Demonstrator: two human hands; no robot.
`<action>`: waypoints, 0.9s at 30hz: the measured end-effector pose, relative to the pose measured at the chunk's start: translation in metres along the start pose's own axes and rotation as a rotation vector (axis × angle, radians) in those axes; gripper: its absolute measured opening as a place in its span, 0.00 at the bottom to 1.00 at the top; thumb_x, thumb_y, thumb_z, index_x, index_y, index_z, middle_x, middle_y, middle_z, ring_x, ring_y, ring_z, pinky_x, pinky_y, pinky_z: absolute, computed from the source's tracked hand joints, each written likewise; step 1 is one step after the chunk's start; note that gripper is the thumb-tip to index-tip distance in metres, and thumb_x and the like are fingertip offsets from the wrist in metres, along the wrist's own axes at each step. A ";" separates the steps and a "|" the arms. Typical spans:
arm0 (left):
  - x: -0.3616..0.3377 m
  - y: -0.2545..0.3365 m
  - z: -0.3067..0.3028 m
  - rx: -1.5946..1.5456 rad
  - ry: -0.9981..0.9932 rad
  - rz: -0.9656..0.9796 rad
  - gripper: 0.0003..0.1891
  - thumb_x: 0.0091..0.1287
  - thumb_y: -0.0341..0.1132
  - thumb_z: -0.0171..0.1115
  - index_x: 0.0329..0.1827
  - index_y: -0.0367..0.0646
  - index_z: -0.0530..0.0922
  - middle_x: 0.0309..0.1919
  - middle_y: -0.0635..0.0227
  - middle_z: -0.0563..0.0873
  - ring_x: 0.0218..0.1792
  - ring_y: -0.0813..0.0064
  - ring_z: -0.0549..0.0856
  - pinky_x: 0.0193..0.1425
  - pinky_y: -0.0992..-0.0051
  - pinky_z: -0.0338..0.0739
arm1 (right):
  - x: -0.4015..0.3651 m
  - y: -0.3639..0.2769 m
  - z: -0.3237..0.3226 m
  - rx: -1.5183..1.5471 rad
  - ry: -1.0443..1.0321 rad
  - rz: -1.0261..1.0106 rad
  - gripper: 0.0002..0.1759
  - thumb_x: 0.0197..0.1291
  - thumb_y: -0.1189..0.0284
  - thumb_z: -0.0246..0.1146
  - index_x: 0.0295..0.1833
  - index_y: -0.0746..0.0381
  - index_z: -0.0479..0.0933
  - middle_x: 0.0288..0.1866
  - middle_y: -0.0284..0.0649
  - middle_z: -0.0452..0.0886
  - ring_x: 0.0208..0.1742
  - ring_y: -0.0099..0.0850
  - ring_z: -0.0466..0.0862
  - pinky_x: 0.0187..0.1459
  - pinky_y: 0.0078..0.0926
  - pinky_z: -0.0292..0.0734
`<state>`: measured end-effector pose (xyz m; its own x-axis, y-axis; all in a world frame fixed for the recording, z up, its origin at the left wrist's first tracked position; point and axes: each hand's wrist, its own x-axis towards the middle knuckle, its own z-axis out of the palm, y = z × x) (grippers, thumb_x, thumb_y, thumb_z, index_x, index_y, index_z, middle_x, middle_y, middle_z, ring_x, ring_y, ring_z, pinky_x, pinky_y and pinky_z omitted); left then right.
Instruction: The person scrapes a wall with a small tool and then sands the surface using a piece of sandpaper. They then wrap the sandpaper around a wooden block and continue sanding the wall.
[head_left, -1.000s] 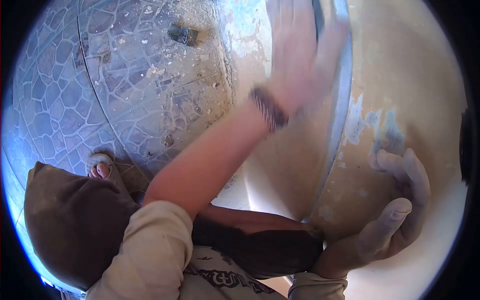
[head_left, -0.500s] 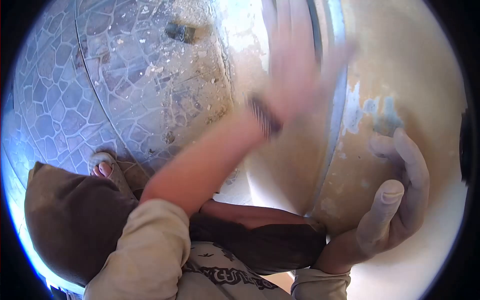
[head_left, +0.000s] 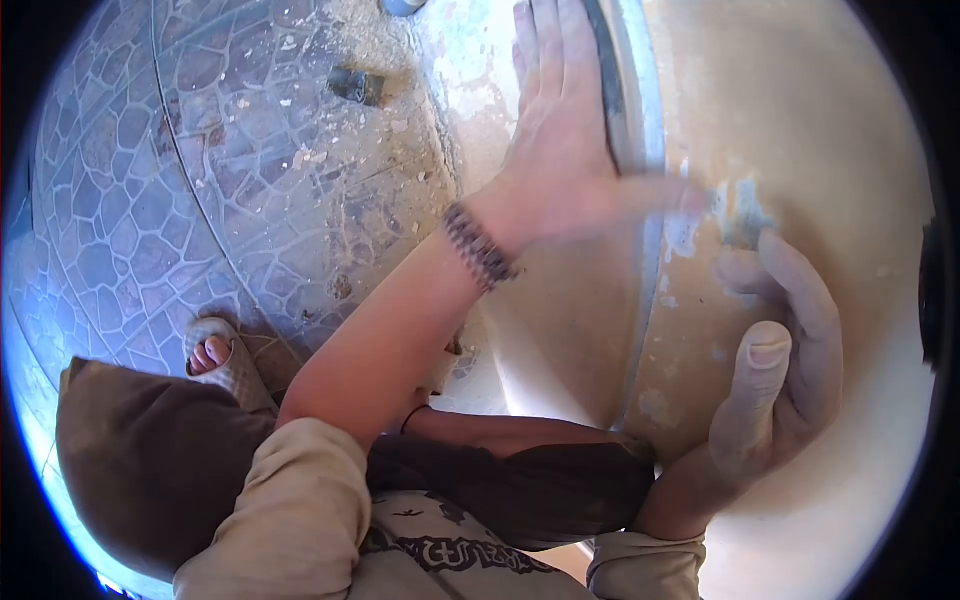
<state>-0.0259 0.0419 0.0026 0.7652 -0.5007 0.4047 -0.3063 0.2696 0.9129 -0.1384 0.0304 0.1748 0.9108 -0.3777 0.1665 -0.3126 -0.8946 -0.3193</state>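
Head view: my left hand [head_left: 560, 150] lies flat, open, on the dusty cream rounded clay pot [head_left: 810, 120]; right hand [head_left: 785, 365] loosely cups its wall. Heavy, brittle, I judge: brace it broad-palmed.

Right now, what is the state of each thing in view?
wall: paint worn off in patches
left hand: open, flat against the wall
right hand: dusty, fingers curled on the wall
bracelet: on the left wrist
floor: littered with dust and chips

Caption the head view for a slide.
Left hand flat by the grey strip, dusty right hand on the cream wall near a peeled patch.
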 end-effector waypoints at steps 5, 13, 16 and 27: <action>-0.017 -0.005 -0.019 0.201 -0.292 -0.035 0.78 0.44 0.63 0.78 0.73 0.18 0.27 0.73 0.24 0.33 0.76 0.29 0.32 0.79 0.44 0.34 | 0.001 -0.009 0.001 -0.019 -0.015 0.085 0.23 0.69 0.64 0.58 0.57 0.74 0.77 0.42 0.45 0.84 0.47 0.32 0.80 0.55 0.30 0.73; -0.015 -0.012 -0.028 0.177 -0.284 0.050 0.69 0.46 0.50 0.78 0.74 0.18 0.34 0.73 0.23 0.38 0.76 0.29 0.38 0.81 0.50 0.40 | 0.002 -0.012 0.000 -0.026 -0.054 0.118 0.20 0.68 0.69 0.60 0.59 0.72 0.77 0.45 0.45 0.84 0.48 0.30 0.81 0.55 0.26 0.73; -0.016 -0.014 -0.030 0.196 -0.257 0.103 0.66 0.49 0.50 0.76 0.74 0.19 0.37 0.74 0.24 0.40 0.76 0.30 0.42 0.81 0.52 0.40 | 0.001 -0.013 -0.001 -0.015 -0.066 0.146 0.20 0.67 0.71 0.60 0.60 0.72 0.76 0.45 0.45 0.84 0.49 0.29 0.82 0.56 0.26 0.73; -0.073 -0.007 0.000 0.028 -0.140 0.044 0.62 0.49 0.46 0.74 0.78 0.25 0.41 0.76 0.31 0.43 0.78 0.38 0.44 0.81 0.56 0.46 | 0.000 -0.014 -0.003 0.032 -0.069 0.144 0.20 0.66 0.72 0.61 0.59 0.73 0.77 0.46 0.46 0.83 0.50 0.30 0.81 0.57 0.26 0.72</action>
<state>-0.0793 0.0769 -0.0329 0.6645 -0.5995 0.4462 -0.3551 0.2721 0.8944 -0.1344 0.0418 0.1818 0.8739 -0.4833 0.0523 -0.4337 -0.8238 -0.3651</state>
